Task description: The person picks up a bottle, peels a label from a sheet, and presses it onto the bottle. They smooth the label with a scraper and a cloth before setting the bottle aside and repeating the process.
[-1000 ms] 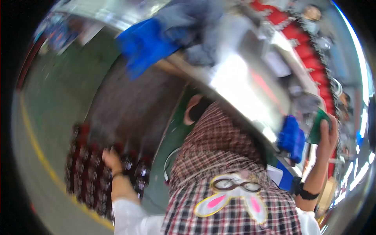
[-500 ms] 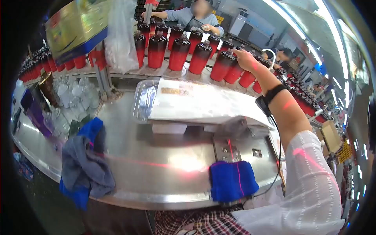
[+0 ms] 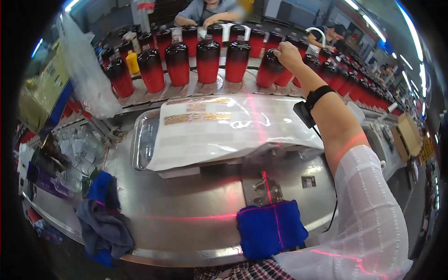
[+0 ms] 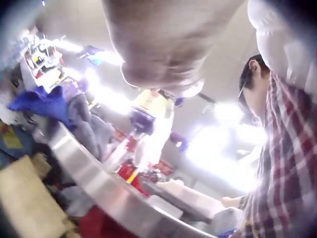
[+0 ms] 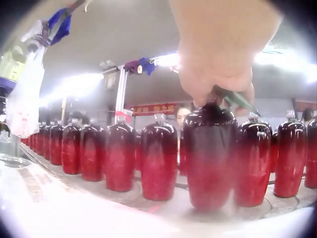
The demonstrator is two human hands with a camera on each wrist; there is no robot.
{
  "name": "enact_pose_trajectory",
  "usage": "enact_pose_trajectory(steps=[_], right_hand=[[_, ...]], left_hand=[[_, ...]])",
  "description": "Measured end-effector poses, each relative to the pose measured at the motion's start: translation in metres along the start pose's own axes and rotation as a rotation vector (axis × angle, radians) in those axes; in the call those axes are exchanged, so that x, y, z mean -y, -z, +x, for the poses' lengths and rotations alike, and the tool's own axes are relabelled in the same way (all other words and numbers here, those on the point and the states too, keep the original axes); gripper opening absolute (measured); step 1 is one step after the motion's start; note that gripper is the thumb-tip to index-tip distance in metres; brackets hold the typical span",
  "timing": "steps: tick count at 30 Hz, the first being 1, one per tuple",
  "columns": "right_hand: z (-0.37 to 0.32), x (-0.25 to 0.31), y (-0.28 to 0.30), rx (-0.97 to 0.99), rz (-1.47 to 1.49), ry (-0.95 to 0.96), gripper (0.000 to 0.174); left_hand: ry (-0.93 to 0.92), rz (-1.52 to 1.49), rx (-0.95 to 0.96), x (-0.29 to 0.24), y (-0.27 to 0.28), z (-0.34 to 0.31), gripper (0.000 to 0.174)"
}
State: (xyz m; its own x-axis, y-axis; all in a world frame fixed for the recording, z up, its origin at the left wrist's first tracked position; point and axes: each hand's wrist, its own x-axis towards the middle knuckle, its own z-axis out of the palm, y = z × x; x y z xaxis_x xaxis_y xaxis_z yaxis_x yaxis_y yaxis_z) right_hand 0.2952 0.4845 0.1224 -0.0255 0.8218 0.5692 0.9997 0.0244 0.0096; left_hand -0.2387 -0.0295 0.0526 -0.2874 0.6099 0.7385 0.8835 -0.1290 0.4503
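Note:
My right hand (image 3: 289, 55) reaches over the work table and grips the neck of a red-and-black bottle (image 3: 270, 70). In the head view this bottle leans slightly, in a row of similar bottles on a conveyor. A dark green flat piece (image 5: 237, 100) sticks out from under the fingers beside the bottle's neck in the right wrist view. My left hand (image 4: 163, 54) shows only blurred, from behind, at the top of the left wrist view; its fingers are hidden. The head view does not include it.
A white plastic-covered sheet with gold decals (image 3: 198, 117) overlaps a clear tray (image 3: 142, 144). A blue folded cloth (image 3: 270, 228) lies at the table's front; a grey cloth (image 3: 105, 228) hangs at left beside clear glassware (image 3: 77, 149). A person (image 3: 207, 11) works across the conveyor.
The head view has swung up from floor-level bottles, where my left hand was, to the table and conveyor. My right hand, earlier with the green piece at the right, has gone to a conveyor bottle.

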Motion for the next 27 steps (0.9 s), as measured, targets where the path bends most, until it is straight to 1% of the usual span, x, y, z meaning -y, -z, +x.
enact_pose_trajectory(steps=[1, 2, 3, 4, 5, 6, 7, 8, 9, 10, 12, 14, 15, 16, 17, 18, 20, 21, 24, 25, 27], right_hand=[[-0.008, -0.008, 0.01, -0.034, 0.008, 0.049, 0.028], [-0.024, -0.005, 0.041, -0.104, 0.079, 0.109, 0.026], [-0.035, -0.006, 0.072, -0.132, 0.15, 0.201, 0.026], [-0.045, -0.007, 0.105, -0.129, 0.204, 0.239, 0.024], [-0.059, -0.001, 0.142, -0.16, 0.263, 0.361, 0.023], [-0.074, 0.005, 0.184, -0.04, 0.284, 0.326, 0.023], [-0.089, 0.005, 0.221, 0.038, 0.374, 0.279, 0.021], [-0.117, 0.04, 0.266, 0.092, 0.541, 0.145, 0.016], [-0.138, 0.06, 0.303, 0.184, 0.538, 0.014, 0.016], [-0.149, 0.056, 0.303, 0.223, 0.694, 0.137, 0.015], [-0.168, 0.046, 0.286, 0.281, 1.025, 0.417, 0.016], [-0.207, 0.069, 0.27, 0.346, 1.089, 0.374, 0.016], [-0.225, 0.082, 0.25, 0.441, 1.196, 0.284, 0.017], [-0.242, 0.091, 0.228, 0.541, 1.3, 0.19, 0.019], [-0.258, 0.096, 0.207, 0.565, 1.358, 0.064, 0.021], [-0.268, 0.1, 0.194, 0.587, 1.411, -0.061, 0.024], [-0.283, 0.092, 0.189, 0.604, 1.255, -0.142, 0.027], [-0.288, 0.085, 0.188, 0.616, 1.171, -0.183, 0.03], [-0.293, 0.061, 0.183, 0.621, 1.099, -0.18, 0.031], [-0.295, 0.048, 0.177, 0.532, 1.053, -0.055, 0.031], [-0.29, 0.027, 0.188, 0.53, 0.963, -0.05, 0.03]], left_hand=[[-0.022, -0.2, -0.004, 0.049, -0.006, -0.023, 0.043], [-0.043, -0.4, -0.002, 0.071, -0.015, -0.021, 0.058], [-0.002, -0.48, 0.098, 0.08, -0.012, -0.031, 0.058], [0.042, -0.556, 0.203, 0.042, -0.024, -0.011, 0.059], [0.083, -0.627, 0.309, 0.0, -0.04, 0.013, 0.059], [0.125, -0.699, 0.412, -0.031, -0.055, 0.033, 0.059], [0.172, -0.85, 0.501, -0.05, -0.066, 0.045, 0.066], [0.221, -1.0, 0.59, -0.066, -0.077, 0.056, 0.074], [0.247, -1.063, 0.706, -0.082, -0.09, 0.066, 0.08], [0.278, -1.117, 0.824, -0.097, -0.102, 0.074, 0.087], [0.249, -1.359, 0.951, -0.145, -0.133, 0.08, 0.09], [0.332, -1.667, 1.132, -0.182, -0.163, 0.069, 0.091], [0.471, -1.78, 1.278, -0.183, -0.175, 0.055, 0.091], [0.681, -1.895, 1.376, -0.186, -0.18, 0.044, 0.085], [0.922, -1.986, 1.453, -0.188, -0.186, 0.032, 0.08], [0.931, -1.94, 1.431, -0.19, -0.185, 0.03, 0.074], [0.939, -1.853, 1.405, -0.196, -0.19, 0.031, 0.065], [0.937, -1.764, 1.321, -0.199, -0.193, 0.031, 0.053], [0.824, -1.601, 1.277, -0.201, -0.207, 0.037, 0.048], [0.851, -1.585, 1.227, -0.201, -0.212, 0.036, 0.046], [0.898, -1.563, 1.148, -0.206, -0.225, 0.034, 0.045]])
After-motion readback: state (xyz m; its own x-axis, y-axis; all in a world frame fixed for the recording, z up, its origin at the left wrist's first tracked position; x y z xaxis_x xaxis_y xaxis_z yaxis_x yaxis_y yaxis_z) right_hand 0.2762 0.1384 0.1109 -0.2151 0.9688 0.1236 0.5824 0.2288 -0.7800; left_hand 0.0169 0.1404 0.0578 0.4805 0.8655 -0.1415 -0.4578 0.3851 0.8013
